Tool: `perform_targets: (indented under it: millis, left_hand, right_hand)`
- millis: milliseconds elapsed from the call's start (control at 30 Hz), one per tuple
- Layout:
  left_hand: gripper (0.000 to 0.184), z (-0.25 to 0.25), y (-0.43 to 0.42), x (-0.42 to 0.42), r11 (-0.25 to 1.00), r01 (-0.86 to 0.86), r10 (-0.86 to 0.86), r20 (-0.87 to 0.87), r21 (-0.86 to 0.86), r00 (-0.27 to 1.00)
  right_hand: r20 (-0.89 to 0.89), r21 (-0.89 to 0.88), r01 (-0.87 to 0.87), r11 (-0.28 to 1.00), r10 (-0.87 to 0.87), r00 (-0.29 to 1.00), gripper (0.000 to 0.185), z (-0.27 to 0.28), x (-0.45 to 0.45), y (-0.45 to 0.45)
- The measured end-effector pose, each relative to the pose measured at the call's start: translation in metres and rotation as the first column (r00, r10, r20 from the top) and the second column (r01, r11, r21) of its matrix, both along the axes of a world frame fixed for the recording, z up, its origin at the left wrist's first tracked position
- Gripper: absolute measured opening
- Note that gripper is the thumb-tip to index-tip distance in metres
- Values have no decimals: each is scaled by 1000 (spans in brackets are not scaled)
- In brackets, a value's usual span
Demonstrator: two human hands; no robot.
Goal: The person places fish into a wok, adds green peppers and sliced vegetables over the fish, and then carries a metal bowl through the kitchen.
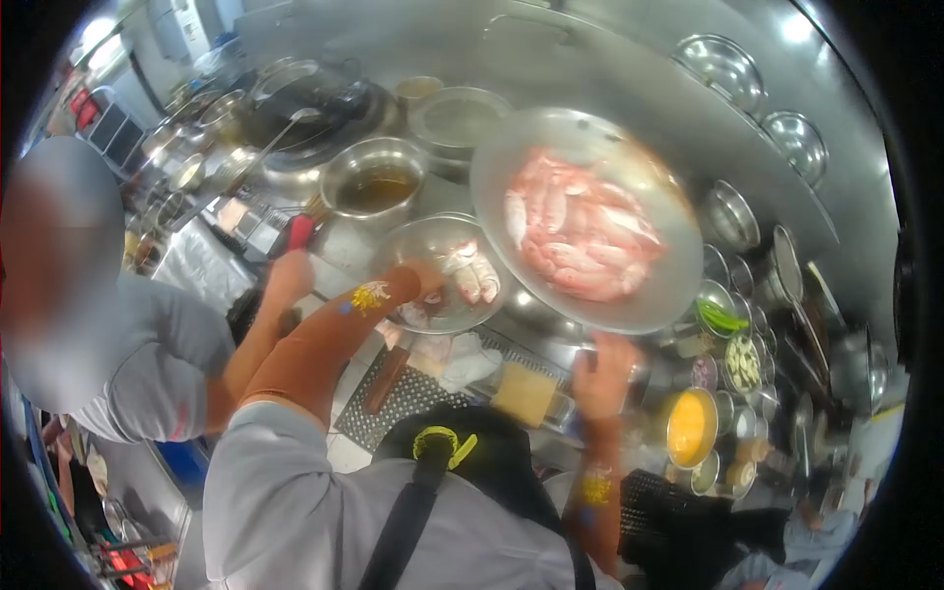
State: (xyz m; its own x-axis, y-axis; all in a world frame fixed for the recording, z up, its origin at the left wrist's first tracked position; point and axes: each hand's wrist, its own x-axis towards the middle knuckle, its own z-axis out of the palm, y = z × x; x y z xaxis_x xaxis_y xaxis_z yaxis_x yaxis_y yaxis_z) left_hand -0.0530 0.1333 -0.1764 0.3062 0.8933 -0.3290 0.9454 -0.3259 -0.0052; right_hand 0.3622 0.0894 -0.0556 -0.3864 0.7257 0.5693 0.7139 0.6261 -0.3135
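My left hand [425, 279] reaches into a metal bowl [388, 258] with several pinkish-white fish [476, 273] in it. Its fingers are blurred among the contents, so their grip is unclear. At the near rim of a wide metal pan [497, 202], my right hand [604, 376] has its fingers closed on the edge. Many pink whole fish [587, 228] lie heaped in the pan, which sits just right of the bowl.
Behind the bowl stands a pot of brown liquid [376, 187]. To the right are an orange-yellow liquid bowl [691, 428], green vegetables [721, 317] and several small containers. A wooden-handled cleaver [386, 382] lies in front. On my left, a co-worker [162, 354] stands close, one hand [287, 280] near a red handle.
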Motion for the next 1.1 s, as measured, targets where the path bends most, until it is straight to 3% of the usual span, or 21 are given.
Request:
perform_targets:
  millis: [167,200,300,367,400,467,500,533,567,667,767,900,1000,1100]
  left_hand:
    - [19,24,-1,4,999,6,-3,-54,49,999]
    - [19,47,-4,10,999,-37,36,-51,-33,998]
    - [24,44,-10,-14,991,-92,76,159,92,984]
    - [25,77,-25,-11,966,-202,127,386,159,914]
    - [25,89,-31,-11,947,-267,148,495,180,856]
    - [24,92,-30,-17,865,-485,232,759,125,609]
    - [23,93,-31,-24,808,-585,250,857,71,450]
    - [20,88,-26,-32,865,-501,93,978,13,186]
    - [21,84,-29,-39,828,-556,149,986,-79,81]
    - [23,143,-50,-6,696,-636,236,942,-335,-237]
    - [22,149,-55,9,645,-569,217,836,-511,-505]
    - [16,150,-61,28,640,-465,165,700,-612,-695]
    - [14,140,-62,32,707,-262,200,540,-657,-818]
    - [19,146,-68,38,782,-210,256,610,-586,-750]
  right_hand:
    - [-7,-9,43,999,-43,999,45,-5,1,0]
    - [-4,-9,46,999,-46,999,45,-4,1,0]
    - [-17,-14,39,999,-39,999,45,-4,1,0]
    - [-25,-25,31,999,-32,999,45,-3,1,0]
    - [-23,-17,40,999,-41,999,45,-3,1,-1]
    - [-18,-3,38,999,-38,999,45,-4,0,1]
    - [-29,-3,38,999,-38,999,45,-5,-1,1]
    - [-40,-4,35,999,-36,999,45,-7,0,1]
    - [-51,-4,32,999,-32,998,45,-7,0,1]
    - [-31,-20,28,999,-28,999,47,-4,0,1]
    - [-38,-7,18,1000,-18,999,46,0,-3,-2]
    - [-42,12,11,1000,-10,999,46,0,-4,-2]
    - [-37,9,9,1000,-9,999,46,-1,-3,-1]
    - [-17,1,29,1000,-29,999,47,-1,-1,-1]
